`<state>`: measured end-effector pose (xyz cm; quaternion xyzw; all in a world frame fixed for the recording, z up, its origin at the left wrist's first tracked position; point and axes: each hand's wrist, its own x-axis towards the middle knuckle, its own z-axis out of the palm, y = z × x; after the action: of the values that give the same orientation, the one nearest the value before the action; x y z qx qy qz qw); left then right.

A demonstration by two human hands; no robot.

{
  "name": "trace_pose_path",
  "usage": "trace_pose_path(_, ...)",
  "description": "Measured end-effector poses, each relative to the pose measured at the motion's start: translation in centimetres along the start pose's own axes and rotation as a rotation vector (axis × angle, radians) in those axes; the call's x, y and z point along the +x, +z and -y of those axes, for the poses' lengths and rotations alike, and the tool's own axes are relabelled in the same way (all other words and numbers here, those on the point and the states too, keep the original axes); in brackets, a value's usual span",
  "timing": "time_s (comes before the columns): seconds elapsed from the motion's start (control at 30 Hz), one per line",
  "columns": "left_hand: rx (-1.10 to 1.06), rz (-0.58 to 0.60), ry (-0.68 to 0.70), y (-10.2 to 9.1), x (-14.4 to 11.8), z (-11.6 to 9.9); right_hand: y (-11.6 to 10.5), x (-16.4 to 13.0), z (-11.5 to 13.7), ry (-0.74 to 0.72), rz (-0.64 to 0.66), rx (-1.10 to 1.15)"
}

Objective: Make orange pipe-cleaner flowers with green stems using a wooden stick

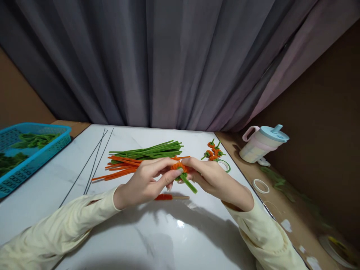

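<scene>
Between my two hands, above the middle of the table, is a small orange pipe-cleaner pumpkin [180, 167] with a green stem pointing down toward me. My left hand [152, 177] pinches it from the left, thumb on the green part. From the other side my right hand [209, 175] grips it, its fingertips partly hidden. Behind the hands lie a bundle of green pipe cleaners [149, 150] and some orange pipe cleaners [120, 167]. Just below the hands, a stick wrapped partly in orange [168, 197] rests on the white tabletop [157, 232].
Several finished orange pumpkins [215, 150] sit at the back right beside a green tape roll [224, 166]. A lidded cup [261, 144] and a white ring [260, 186] stand farther right. Left are thin dark wires [94, 163] and a blue basket [60, 144] with green pieces.
</scene>
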<state>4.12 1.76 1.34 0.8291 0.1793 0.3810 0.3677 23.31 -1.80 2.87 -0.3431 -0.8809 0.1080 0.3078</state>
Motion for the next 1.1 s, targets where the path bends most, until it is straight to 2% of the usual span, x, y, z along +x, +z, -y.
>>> trace_pose_path(0.5, 0.195, -0.031, 0.266, -0.1, -0.1, 0.3, -0.5, -0.3, 0.9, -0.064, -0.004, -0.156)
trace_pose_path(0.57, 0.174, -0.013, 0.217, -0.5, 0.1, 0.3, -0.7, -0.4, 0.9, -0.051, 0.001, -0.275)
trace_pose_path(0.7, -0.056, 0.089, -0.138, -1.4, 0.5, -0.1, -1.0, -0.6, 0.7, -0.073, -0.041, -0.645)
trace_pose_path(0.77, -0.196, 0.099, -0.253, -1.7, 0.7, -0.5, -1.1, -0.5, 0.6, -0.106, -0.06, -0.726)
trace_pose_path(0.93, -0.284, 0.053, -0.254, -1.9, 0.9, -0.7, -0.8, -0.4, 0.5, -0.174, -0.107, -0.771)
trace_pose_path(1.0, -0.213, 0.046, -0.22, -1.9, 0.9, -0.5, -0.5, -0.4, 0.4, -0.187, -0.139, -0.74)
trace_pose_path(1.1, -0.015, 0.009, -0.098, -1.9, 0.7, 0.0, 0.1, -0.5, 0.1, -0.157, -0.201, -0.585)
